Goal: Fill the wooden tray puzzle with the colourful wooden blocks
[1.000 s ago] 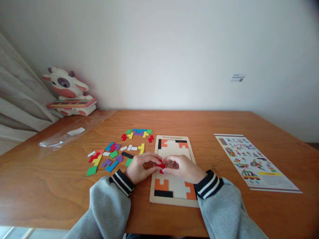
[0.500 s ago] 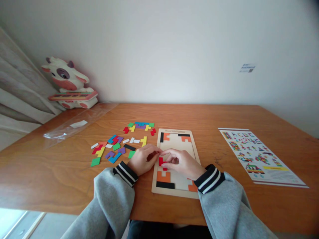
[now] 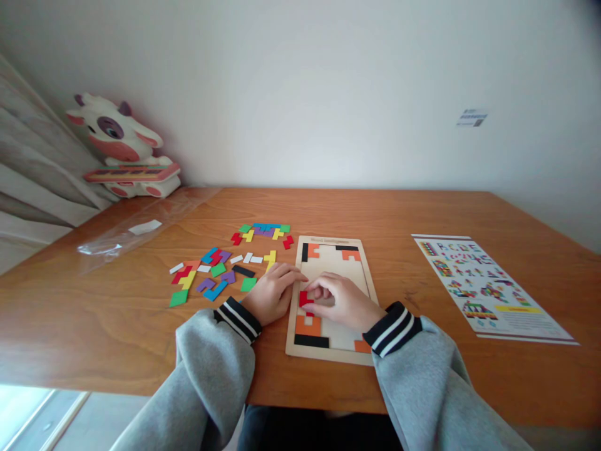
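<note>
A pale wooden puzzle board [image 3: 292, 338] lies in front of me, with orange and black pieces in its corners. My right hand [image 3: 345, 302] is over the board, thumb and fingers closed around a red puzzle piece [image 3: 305, 299] near the left side; the fingertips hide part of it. Just below sits an orange piece [image 3: 313, 327], with a black bar [image 3: 312, 341] under that. My left hand [image 3: 272, 293] rests at the board's left edge, its fingers stretched toward the right hand and nothing visible in them.
Loose coloured pieces [image 3: 218, 270] are spread left of the board, with another group [image 3: 265, 231] farther back. A printed pattern sheet [image 3: 491, 288] lies at right. Clear plastic wrapping [image 3: 122, 235] and a cow-shaped toy keyboard [image 3: 126, 150] are at the back left.
My left hand's fingertips have parted from the right hand's and straightened out. My right fingers have moved down onto the red piece. The whole view has shifted slightly.
</note>
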Action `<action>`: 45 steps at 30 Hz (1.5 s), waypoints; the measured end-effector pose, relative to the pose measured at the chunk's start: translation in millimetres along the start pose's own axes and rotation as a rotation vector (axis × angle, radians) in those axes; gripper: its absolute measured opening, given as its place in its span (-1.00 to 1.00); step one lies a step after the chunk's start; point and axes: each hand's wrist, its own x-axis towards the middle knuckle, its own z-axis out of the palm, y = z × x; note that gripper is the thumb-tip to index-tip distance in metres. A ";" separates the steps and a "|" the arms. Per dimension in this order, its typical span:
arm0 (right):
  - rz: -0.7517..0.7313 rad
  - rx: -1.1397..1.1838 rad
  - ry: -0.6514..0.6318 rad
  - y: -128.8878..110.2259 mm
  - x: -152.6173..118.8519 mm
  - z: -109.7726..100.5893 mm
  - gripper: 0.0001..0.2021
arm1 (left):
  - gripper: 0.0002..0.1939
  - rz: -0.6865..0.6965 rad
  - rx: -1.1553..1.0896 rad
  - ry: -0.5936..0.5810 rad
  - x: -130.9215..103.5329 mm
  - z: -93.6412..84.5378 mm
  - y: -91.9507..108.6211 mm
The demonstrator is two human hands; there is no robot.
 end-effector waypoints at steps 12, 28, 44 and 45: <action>-0.008 -0.042 0.028 -1.8 0.4 -0.5 -0.73 | -0.67 -0.010 0.004 -0.017 0.5 -0.3 1.5; -0.141 -0.048 -0.033 -0.5 -0.6 -2.5 -0.61 | -0.66 -0.009 0.007 -0.029 1.2 -1.7 2.3; 0.138 0.222 0.453 18.3 -5.6 -41.6 -0.52 | -0.61 0.018 0.022 0.025 0.9 -7.3 4.9; 0.153 0.195 0.495 24.1 -7.8 -44.4 -0.51 | -0.61 0.014 0.026 0.033 0.8 -8.3 5.5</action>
